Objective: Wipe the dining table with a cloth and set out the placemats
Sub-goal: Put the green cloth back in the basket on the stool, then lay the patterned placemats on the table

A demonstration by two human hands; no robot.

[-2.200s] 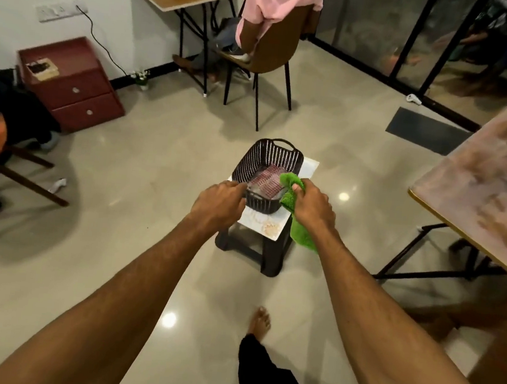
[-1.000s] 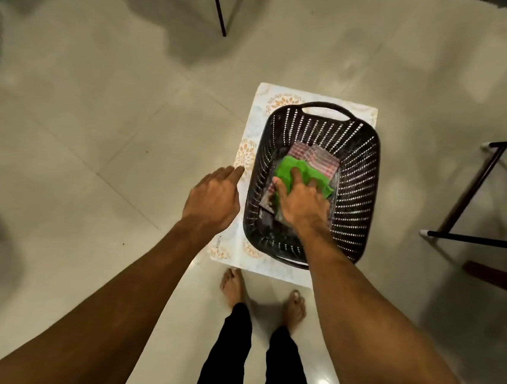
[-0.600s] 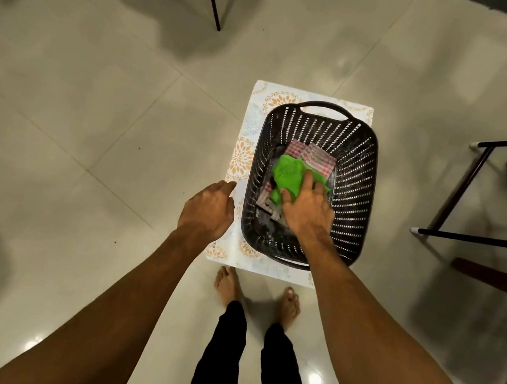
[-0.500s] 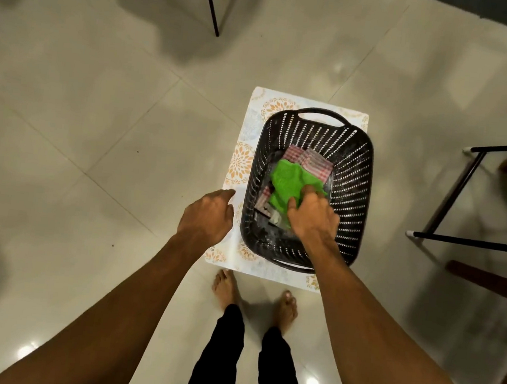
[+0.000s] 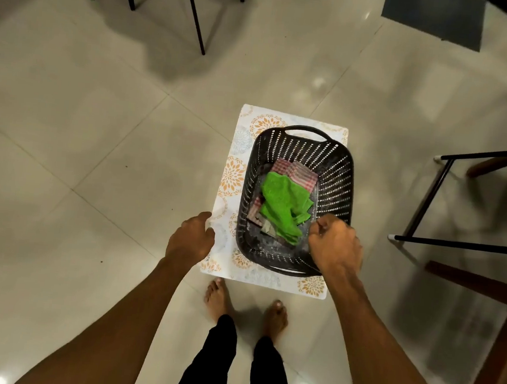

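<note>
- Head view, centre of frame: floral placemat (image 5: pixel 235 171) lying flat, long side running up the frame, raised above the tiled floor (image 5: pixel 98 121).
- Seated on the placemat, toward its right side: black perforated basket (image 5: pixel 338 181), upright, handle at the top edge.
- Inside the basket: green cloth (image 5: pixel 282 205), crumpled, lying on top of folded red-checked cloths (image 5: pixel 297 171); held by neither hand.
- Left of the basket, lower centre: left hand (image 5: pixel 190 241), back facing up, fingers loosely bent, fingertips at the left edge of the placemat; nothing held.
- At the lower right corner of the basket: right hand (image 5: pixel 335 249), fingers curled, over the rim and clear of the green cloth; grip on the rim cannot be told.
- Hands apart, one either side of the basket's near end.
- Bottom centre: two bare feet (image 5: pixel 217 296) on the floor, just below the placemat.
- Upper left: black chair legs (image 5: pixel 195 16).
- Right edge: black metal table frame (image 5: pixel 431 196).
- Upper right: dark floor mat (image 5: pixel 433 17).
</note>
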